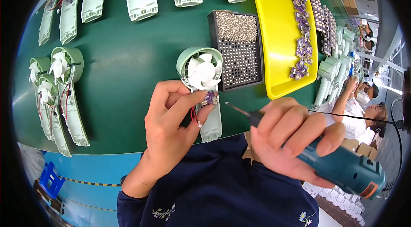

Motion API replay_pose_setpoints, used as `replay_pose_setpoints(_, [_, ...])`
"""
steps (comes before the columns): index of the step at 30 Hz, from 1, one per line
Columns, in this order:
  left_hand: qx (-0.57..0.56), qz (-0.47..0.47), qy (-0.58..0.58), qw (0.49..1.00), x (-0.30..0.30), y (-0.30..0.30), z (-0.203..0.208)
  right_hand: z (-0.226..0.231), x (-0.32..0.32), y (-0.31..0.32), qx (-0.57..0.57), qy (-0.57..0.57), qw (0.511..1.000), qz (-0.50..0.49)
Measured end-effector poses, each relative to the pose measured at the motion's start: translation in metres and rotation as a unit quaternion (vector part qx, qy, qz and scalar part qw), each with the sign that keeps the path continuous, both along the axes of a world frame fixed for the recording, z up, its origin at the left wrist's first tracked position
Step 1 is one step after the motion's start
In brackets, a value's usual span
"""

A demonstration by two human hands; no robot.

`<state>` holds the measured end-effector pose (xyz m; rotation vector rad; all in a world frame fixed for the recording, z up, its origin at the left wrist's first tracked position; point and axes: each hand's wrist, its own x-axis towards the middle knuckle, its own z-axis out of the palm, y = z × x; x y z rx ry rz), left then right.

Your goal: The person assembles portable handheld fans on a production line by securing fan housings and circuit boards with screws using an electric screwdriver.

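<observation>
My left hand (169,120) is closed, its fingertips and thumb pinching a small purple circuit board (209,98) at the top of a pale green fan handle shell (212,126). Above the board sits the round housing with a white fan blade (202,73). Red and black wires with a small white connector (199,124) hang beside the thumb. Wrapped in my right hand (295,137) is a teal electric screwdriver (346,169). Its thin bit points left, its tip a little to the right of the board and apart from it.
A black screw tray (242,85) lies beyond the fan, beside a yellow tray (278,55) of purple boards. Several fan shells (70,107) lie at left, more shells (141,0) along the far side. The screwdriver's black cable (355,117) runs right. Co-workers (355,115) sit at right.
</observation>
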<state>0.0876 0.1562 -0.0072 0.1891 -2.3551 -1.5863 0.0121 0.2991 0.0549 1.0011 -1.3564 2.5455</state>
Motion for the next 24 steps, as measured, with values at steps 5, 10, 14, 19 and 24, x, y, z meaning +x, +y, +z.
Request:
replay_pose_setpoints(5, [0.013, 0.004, -0.004, 1.0, 0.001, 0.0, 0.0, -0.007, 0.011, -0.01, 0.054, 0.017, 0.998, -0.002])
replay_pose_setpoints(10, [0.024, -0.011, -0.005, 1.0, 0.003, -0.001, -0.002, -0.015, 0.008, -0.017, 0.076, 0.036, 0.996, 0.014])
replay_pose_setpoints(14, [0.028, -0.005, 0.002, 1.0, 0.003, -0.001, -0.003, -0.019, 0.008, -0.02, 0.091, 0.057, 0.994, 0.009])
replay_pose_setpoints(19, [0.039, -0.01, -0.004, 0.999, 0.005, -0.002, -0.005, -0.026, 0.011, -0.022, 0.092, 0.078, 0.993, 0.01])
replay_pose_setpoints(24, [0.043, -0.027, -0.023, 0.998, 0.003, -0.007, 0.007, -0.023, 0.014, -0.019, 0.105, 0.108, 0.989, -0.006])
